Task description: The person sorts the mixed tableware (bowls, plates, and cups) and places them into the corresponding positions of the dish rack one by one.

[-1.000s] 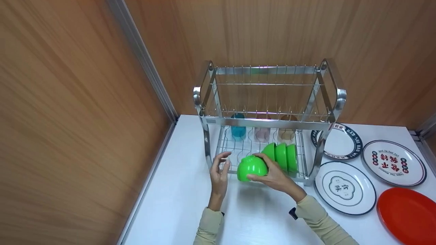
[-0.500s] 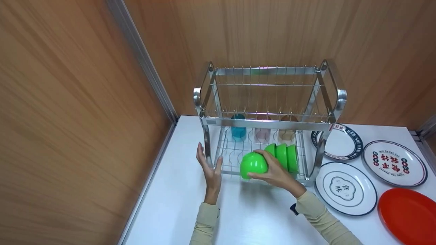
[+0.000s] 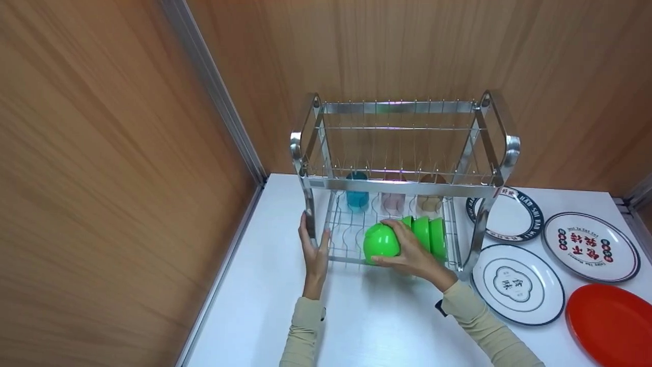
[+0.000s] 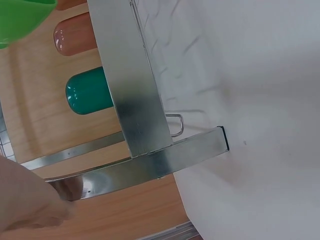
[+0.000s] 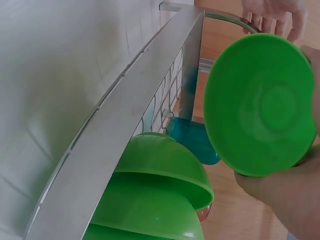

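One green bowl (image 3: 380, 244) is clamped by the thumb and fingers of the right hand (image 3: 415, 259), its hollow facing the right wrist, at the front of the lower tier of a single rack (image 3: 397, 186); whether it touches the wires I cannot tell. Three more bowls (image 3: 438, 240) lean on edge in a row just right of those fingers. The left hand (image 3: 314, 260) keeps its fingers straight and its thumb apart, on either side of the left front post (image 3: 309, 206); contact is unclear. Beyond the fingers of both hands are three cups, blue (image 3: 357, 197), pink (image 3: 392, 203) and brown (image 3: 429, 203). Well right of the fingers lie four plates, three printed white (image 3: 509, 214) and one red (image 3: 614, 321). The desk (image 3: 244, 265) is white, with wood-grain panels (image 3: 407, 51) behind and to the left.
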A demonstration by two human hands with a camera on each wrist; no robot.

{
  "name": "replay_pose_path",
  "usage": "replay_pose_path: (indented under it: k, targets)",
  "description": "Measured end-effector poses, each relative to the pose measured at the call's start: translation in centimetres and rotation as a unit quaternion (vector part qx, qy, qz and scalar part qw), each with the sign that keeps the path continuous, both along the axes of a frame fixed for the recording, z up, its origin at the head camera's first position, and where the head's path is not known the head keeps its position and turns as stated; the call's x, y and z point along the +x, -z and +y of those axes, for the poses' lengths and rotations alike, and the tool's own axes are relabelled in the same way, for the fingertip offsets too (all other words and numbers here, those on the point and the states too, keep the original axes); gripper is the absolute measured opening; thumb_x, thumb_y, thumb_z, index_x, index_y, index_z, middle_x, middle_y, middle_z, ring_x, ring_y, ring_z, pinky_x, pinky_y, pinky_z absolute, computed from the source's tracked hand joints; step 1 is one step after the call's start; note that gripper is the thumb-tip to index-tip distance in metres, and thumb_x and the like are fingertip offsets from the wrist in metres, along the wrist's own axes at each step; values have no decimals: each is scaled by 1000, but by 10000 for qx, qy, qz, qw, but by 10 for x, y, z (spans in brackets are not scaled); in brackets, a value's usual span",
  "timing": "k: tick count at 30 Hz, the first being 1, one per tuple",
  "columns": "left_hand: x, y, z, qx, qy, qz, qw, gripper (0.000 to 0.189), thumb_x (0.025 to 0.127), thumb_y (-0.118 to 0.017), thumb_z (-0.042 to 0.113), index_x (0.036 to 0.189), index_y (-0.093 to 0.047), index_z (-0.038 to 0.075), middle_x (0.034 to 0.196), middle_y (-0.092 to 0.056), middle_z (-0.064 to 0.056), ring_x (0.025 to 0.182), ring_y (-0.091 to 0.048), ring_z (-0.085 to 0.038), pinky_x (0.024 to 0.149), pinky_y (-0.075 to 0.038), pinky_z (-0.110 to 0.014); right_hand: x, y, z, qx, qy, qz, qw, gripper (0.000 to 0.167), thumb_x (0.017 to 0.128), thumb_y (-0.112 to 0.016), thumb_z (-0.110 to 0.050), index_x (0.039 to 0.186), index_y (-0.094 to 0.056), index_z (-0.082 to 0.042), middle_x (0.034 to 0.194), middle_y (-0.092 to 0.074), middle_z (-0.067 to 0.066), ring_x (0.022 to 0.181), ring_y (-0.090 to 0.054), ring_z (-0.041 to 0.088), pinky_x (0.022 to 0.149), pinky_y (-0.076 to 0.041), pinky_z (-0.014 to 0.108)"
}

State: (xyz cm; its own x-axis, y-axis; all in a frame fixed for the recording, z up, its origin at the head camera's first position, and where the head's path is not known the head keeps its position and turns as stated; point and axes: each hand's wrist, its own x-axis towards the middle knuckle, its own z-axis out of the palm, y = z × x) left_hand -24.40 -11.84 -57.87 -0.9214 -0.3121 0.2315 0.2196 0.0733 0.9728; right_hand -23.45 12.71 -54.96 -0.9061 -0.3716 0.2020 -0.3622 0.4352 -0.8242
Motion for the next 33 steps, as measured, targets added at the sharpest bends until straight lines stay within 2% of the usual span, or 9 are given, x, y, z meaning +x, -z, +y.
replay_pose_path:
  k: [4,9,14,17,21,24,28,32,33]
  targets:
    - [-7,1,-1,164,122,107,9997,66,106,-55,20,161,-22,9,166,-23,-15,155,-16,-34,125,-9,-59,-4,2,2,162,7,242,9996,87,82,-87,-40,151,-42,-14,149,-45,12,130,-48,33,101,-52,56]
    - [-14,4,-6,232,241,322,9989,51,110,-46,18,156,-29,5,152,-38,-19,147,-34,-34,123,-23,-54,-11,3,3,332,-88,621,9975,88,80,-89,-38,150,-42,-11,150,-44,14,131,-48,35,102,-51,56]
    - [-21,6,-7,-2,191,279,9994,38,113,-40,22,146,-38,2,133,-51,-12,132,-48,-27,116,-37,-49,-19,7,3,636,-106,951,9934,88,80,-91,-35,150,-43,-11,149,-44,15,131,-49,36,102,-51,56]
    - [-24,8,-8,-131,143,259,9995,33,114,-37,25,136,-42,2,115,-51,-7,114,-52,-28,104,-44,-52,-23,8,3,692,-143,918,9933,89,80,-91,-33,151,-42,-13,150,-43,12,132,-47,34,103,-51,55]
    - [-25,10,-7,-349,30,293,9990,27,114,-36,25,128,-43,3,100,-44,-4,95,-49,-26,85,-45,-49,-28,8,5,751,-218,871,9931,91,79,-91,-35,152,-41,-14,151,-42,11,135,-45,32,105,-50,55]
    - [-25,11,-7,-516,-76,366,9980,25,114,-37,24,127,-43,3,96,-42,-2,89,-46,-19,77,-42,-36,-31,8,6,878,-222,946,9914,92,78,-91,-38,152,-43,-12,152,-42,13,136,-44,34,105,-49,56]
    - [-23,6,-6,-594,-129,359,9975,22,114,-37,18,127,-44,3,94,-42,-2,86,-45,-17,74,-40,-29,-37,11,7,1117,-237,1070,9877,93,77,-92,-39,152,-45,-11,152,-43,15,138,-42,37,105,-48,58]
    - [-21,6,-6,-638,-179,242,9975,22,114,-37,18,129,-45,5,95,-44,-2,90,-48,-19,80,-44,-34,-40,13,7,1260,-321,1153,9848,91,76,-93,-33,151,-46,-9,152,-44,14,140,-38,38,108,-45,61]
    - [-24,12,-7,-648,-198,231,9974,22,114,-37,20,130,-45,7,96,-45,-1,92,-49,-18,81,-44,-36,-41,14,7,1299,-340,1172,9840,91,76,-93,-31,151,-47,-9,152,-44,14,141,-37,39,108,-44,61]
